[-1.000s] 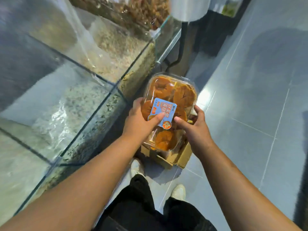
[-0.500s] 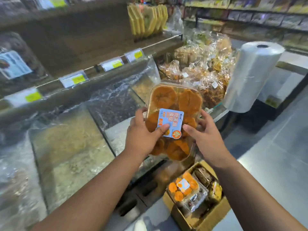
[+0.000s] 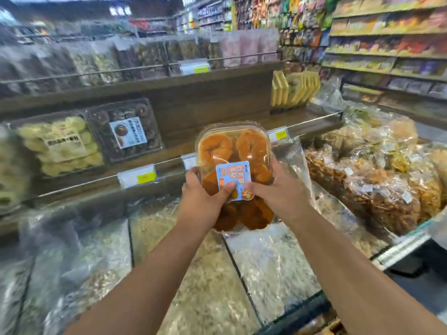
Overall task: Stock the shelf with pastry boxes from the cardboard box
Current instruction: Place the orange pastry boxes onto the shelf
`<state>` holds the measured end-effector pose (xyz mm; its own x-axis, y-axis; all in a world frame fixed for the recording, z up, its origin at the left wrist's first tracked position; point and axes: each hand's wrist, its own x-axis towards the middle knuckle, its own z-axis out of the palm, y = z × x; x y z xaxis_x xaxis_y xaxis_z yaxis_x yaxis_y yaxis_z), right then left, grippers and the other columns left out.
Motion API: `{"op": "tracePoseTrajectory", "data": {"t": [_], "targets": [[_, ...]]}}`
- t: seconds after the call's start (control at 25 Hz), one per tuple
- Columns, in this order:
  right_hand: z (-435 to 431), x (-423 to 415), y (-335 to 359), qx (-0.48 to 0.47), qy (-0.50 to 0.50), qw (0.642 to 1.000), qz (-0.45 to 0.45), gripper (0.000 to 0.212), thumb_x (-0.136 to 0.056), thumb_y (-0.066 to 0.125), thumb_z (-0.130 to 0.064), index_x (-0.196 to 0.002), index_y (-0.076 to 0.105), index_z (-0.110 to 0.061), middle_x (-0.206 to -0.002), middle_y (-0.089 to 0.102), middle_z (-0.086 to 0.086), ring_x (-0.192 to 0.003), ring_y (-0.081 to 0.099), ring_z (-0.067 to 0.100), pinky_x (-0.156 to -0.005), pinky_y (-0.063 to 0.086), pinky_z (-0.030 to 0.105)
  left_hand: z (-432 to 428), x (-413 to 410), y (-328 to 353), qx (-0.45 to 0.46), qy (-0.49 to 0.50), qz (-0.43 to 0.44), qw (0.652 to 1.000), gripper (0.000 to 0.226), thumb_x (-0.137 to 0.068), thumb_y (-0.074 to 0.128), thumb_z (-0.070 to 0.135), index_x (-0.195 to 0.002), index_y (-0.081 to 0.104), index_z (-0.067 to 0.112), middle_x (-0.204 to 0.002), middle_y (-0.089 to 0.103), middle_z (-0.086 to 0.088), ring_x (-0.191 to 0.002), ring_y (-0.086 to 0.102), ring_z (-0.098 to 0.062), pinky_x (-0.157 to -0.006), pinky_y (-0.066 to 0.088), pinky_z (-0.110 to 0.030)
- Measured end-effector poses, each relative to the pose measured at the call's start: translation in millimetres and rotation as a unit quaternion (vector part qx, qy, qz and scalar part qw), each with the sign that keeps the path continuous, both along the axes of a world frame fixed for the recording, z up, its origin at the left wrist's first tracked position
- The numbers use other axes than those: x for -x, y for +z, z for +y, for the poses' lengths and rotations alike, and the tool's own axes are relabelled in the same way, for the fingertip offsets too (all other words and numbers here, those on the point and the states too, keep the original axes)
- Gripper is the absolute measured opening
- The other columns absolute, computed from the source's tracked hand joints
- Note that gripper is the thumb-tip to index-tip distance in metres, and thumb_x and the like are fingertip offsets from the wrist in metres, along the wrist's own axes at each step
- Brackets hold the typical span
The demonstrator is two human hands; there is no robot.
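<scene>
At frame centre the pastry box [image 3: 233,151] is gripped by its lower sides in the left hand [image 3: 203,201] and right hand [image 3: 278,192]. Bare shelf [image 3: 300,117] is seen behind; farther aisles [image 3: 387,32] are blurred.

No legible print on pastry box [image 3: 232,146]
</scene>
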<state>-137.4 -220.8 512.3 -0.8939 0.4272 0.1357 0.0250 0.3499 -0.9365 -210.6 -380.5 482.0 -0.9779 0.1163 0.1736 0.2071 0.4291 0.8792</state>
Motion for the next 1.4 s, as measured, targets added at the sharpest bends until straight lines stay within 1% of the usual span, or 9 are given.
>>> {"op": "tracePoseTrajectory", "data": {"t": [0.16,0.32,0.48,0.6,0.72,0.84,0.96,1.2,1.4], "targets": [[-23.2,75.8,26.3,-0.068,0.009,0.998,-0.004,0.093,-0.064,0.076,-0.041,-0.145,0.031,-0.045,-0.138,0.041,-0.001,-0.126,0.049,0.017,-0.106,0.043,0.04,-15.8,54.5,11.7,-0.063,0.024,-0.034,0.997,0.093,-0.058,0.066,0.071,-0.132,0.03,0.026,-0.131,0.056,-0.005,-0.114,0.059,-0.026,-0.098,0.048,-0.044],[-29.7,141.5,47.3,-0.142,0.019,0.989,-0.032,0.093,-0.07,0.08,-0.035,-0.147,0.028,-0.045,-0.139,0.041,0.002,-0.118,0.053,0.017,-0.105,0.044,0.036,-7.3,100.0,15.2,-0.137,0.062,-0.068,0.986,0.082,-0.056,0.061,0.068,-0.117,0.036,0.02,-0.124,0.058,-0.012,-0.108,0.062,-0.031,-0.093,0.051,-0.047],[-26.7,199.1,65.2,-0.27,0.039,0.961,-0.037,0.086,-0.079,0.076,-0.033,-0.149,0.026,-0.039,-0.139,0.039,0.008,-0.122,0.052,0.024,-0.099,0.046,0.035,13.7,138.5,16.1,-0.229,0.095,-0.123,0.961,0.068,-0.064,0.07,0.061,-0.107,0.036,0.022,-0.121,0.054,-0.011,-0.103,0.062,-0.031,-0.088,0.053,-0.048],[-19.8,254.1,74.1,-0.378,0.075,0.922,-0.026,0.082,-0.081,0.073,-0.043,-0.147,0.025,-0.039,-0.139,0.04,0.006,-0.122,0.051,0.026,-0.094,0.052,0.044,35.3,178.4,17.3,-0.34,0.141,-0.184,0.911,0.07,-0.06,0.074,0.061,-0.107,0.039,0.022,-0.118,0.058,-0.009,-0.099,0.063,-0.027,-0.086,0.055,-0.051],[-9.0,313.7,87.3,-0.449,0.14,0.883,-0.018,0.079,-0.079,0.071,-0.049,-0.146,0.03,-0.041,-0.138,0.041,0.004,-0.127,0.042,0.028,-0.099,0.045,0.046,67.5,208.1,28.6,-0.429,0.181,-0.252,0.848,0.053,-0.075,0.074,0.045,-0.111,0.049,0.014,-0.106,0.066,-0.013,-0.092,0.067,-0.033,-0.077,0.057,-0.045],[-4.1,362.5,88.7,-0.494,0.169,0.853,-0.01,0.08,-0.076,0.072,-0.049,-0.145,0.034,-0.039,-0.137,0.045,0.004,-0.128,0.039,0.029,-0.101,0.037,0.047,82.4,244.7,43.9,-0.52,0.164,-0.31,0.779,0.034,-0.088,0.068,0.035,-0.112,0.055,0.016,-0.118,0.062,-0.013,-0.112,0.06,-0.038,-0.084,0.051,-0.048],[-8.4,408.9,75.5,-0.54,0.176,0.823,0.003,0.081,-0.076,0.073,-0.045,-0.146,0.033,-0.037,-0.14,0.045,0.003,-0.131,0.038,0.029,-0.105,0.032,0.049,84.4,286.4,42.8,-0.567,0.156,-0.328,0.739,0.048,-0.09,0.064,0.036,-0.133,0.05,0.019,-0.132,0.055,-0.011,-0.125,0.049,-0.04,-0.101,0.042,-0.057],[-21.6,471.7,33.4,-0.552,0.209,0.807,0.028,0.085,-0.073,0.075,-0.045,-0.146,0.033,-0.037,-0.144,0.043,0.0,-0.134,0.035,0.027,-0.11,0.024,0.05,79.7,346.6,-0.7,-0.653,0.13,-0.336,0.666,0.057,-0.089,0.059,0.047,-0.136,0.049,0.018,-0.138,0.052,-0.018,-0.13,0.046,-0.039,-0.109,0.036,-0.057],[-18.0,487.2,11.0,-0.543,0.191,0.816,0.059,0.085,-0.078,0.072,-0.046,-0.148,0.025,-0.038,-0.148,0.034,-0.001,-0.14,0.027,0.028,-0.116,0.013,0.053,72.1,353.0,-13.1,-0.664,0.099,-0.346,0.655,0.083,-0.084,0.044,0.073,-0.146,0.037,0.019,-0.151,0.035,-0.02,-0.14,0.032,-0.041,-0.115,0.027,-0.053]]}}
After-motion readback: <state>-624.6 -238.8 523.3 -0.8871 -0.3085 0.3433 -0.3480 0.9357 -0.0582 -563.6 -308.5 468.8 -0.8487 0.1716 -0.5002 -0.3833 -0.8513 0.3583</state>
